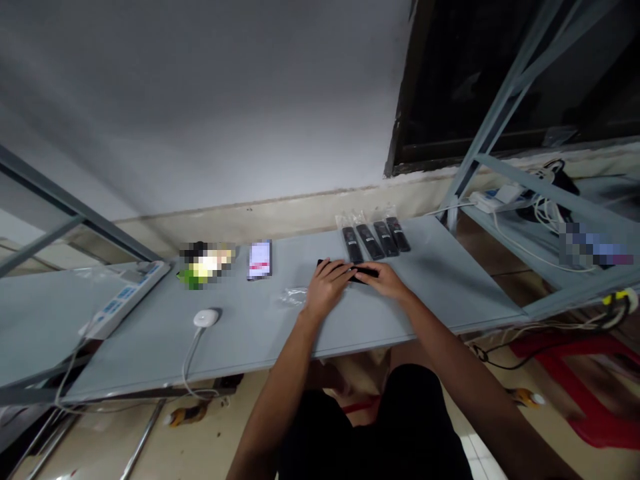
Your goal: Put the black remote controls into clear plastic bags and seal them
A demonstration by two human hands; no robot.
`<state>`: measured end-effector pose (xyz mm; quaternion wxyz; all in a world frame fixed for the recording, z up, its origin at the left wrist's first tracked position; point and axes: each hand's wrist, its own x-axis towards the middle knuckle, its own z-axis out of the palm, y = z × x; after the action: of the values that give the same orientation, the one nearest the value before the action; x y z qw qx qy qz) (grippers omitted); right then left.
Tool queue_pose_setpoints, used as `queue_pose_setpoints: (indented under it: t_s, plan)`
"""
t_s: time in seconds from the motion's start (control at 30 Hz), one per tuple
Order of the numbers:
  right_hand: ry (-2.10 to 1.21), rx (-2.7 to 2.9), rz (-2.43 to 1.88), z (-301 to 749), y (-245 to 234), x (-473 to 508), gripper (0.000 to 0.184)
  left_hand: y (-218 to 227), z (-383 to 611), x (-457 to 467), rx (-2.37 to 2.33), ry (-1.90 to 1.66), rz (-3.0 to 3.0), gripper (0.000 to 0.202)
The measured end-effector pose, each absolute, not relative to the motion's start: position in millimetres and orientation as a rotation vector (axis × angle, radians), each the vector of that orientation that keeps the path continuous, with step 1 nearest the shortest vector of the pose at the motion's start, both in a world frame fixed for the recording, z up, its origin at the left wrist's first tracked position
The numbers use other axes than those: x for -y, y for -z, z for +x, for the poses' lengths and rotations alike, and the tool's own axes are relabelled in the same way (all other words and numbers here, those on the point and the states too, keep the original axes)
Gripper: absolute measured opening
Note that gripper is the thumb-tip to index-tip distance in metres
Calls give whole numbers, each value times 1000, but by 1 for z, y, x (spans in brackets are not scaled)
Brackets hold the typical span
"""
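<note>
Left hand (327, 287) and right hand (385, 280) both down on a slim black plastic remote control (367, 272), fingers curled over it from above, apparently grasping it from either end, though the exact grip stays partly hidden behind the knuckles. Remote lying roughly crosswise on a pale grey table top (465, 280), between the table's front edge and a side-by-side row of four black remote controls in clear plastic sleeves (376, 239). Just beside the left hand, a crumpled clear plastic bag (293, 297). Farther left, a lit rectangular screen device (260, 260), its display blurred, and a round white puck on a white cable (206, 318). Remote, by all appearances, light, stiff and narrow, not especially fragile, perhaps a little slippery if its plastic is smooth. Best hold probably around the long body, thumb on one side, fingers on the other, well clear of the buttons.
</note>
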<state>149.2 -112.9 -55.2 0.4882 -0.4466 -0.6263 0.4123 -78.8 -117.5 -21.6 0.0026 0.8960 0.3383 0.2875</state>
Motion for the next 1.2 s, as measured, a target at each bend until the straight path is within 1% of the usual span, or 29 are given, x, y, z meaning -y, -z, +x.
queue_pose_setpoints:
  t_s: [0.1, 0.17, 0.23, 0.3, 0.33, 0.37, 0.43, 0.47, 0.53, 0.63, 0.7, 0.77, 0.8, 0.97, 1.03, 1.13, 1.2]
  plan:
    - [-999, 1355, -1121, 153, 54, 109, 42, 16, -75, 122, -1103, -938, 2769, 30]
    - [-1007, 1196, -1126, 156, 55, 105, 46, 10, -80, 125, -1141, -932, 2735, 33]
    - [-1024, 1067, -1090, 157, 57, 102, 51, 5, -91, 127, -1250, -963, 2681, 43]
    - [-1032, 1007, -1047, 156, 59, 100, 56, 4, -104, 126, -1398, -924, 2619, 61]
    - [-1038, 1003, -1034, 156, 59, 99, 58, 5, -110, 125, -1446, -846, 2597, 71]
    - [-1048, 1009, -1027, 155, 60, 99, 61, 7, -116, 124, -1460, -746, 2580, 76]
    - [-1064, 1027, -1019, 154, 61, 99, 67, 12, -123, 123, -1446, -596, 2559, 71]
    - [-1068, 1032, -1011, 153, 62, 100, 72, 14, -125, 122, -1433, -556, 2551, 66]
    - [-1072, 1037, -995, 151, 64, 101, 91, 16, -124, 122, -1427, -533, 2541, 59]
    - [-1071, 1052, -1018, 149, 67, 102, 127, 13, -115, 122, -1434, -495, 2553, 61]
    - [-1064, 1066, -1047, 148, 69, 103, 140, 9, -106, 124, -1421, -462, 2582, 63]
    - [-1032, 1086, -1048, 147, 69, 103, 143, 5, -97, 126, -1386, -455, 2609, 63]
    - [-1002, 1094, -1040, 147, 68, 103, 141, 3, -93, 127, -1367, -458, 2620, 61]
    - [-877, 1091, -1027, 146, 68, 103, 122, 4, -72, 131, -1371, -495, 2632, 50]
    - [-897, 1099, -1030, 145, 68, 104, 125, 6, -64, 131, -1432, -522, 2604, 50]
    - [-944, 1108, -1012, 144, 69, 104, 137, 9, -52, 132, -1514, -567, 2556, 55]
    - [-950, 1110, -1002, 144, 69, 104, 140, 9, -46, 132, -1532, -591, 2544, 58]
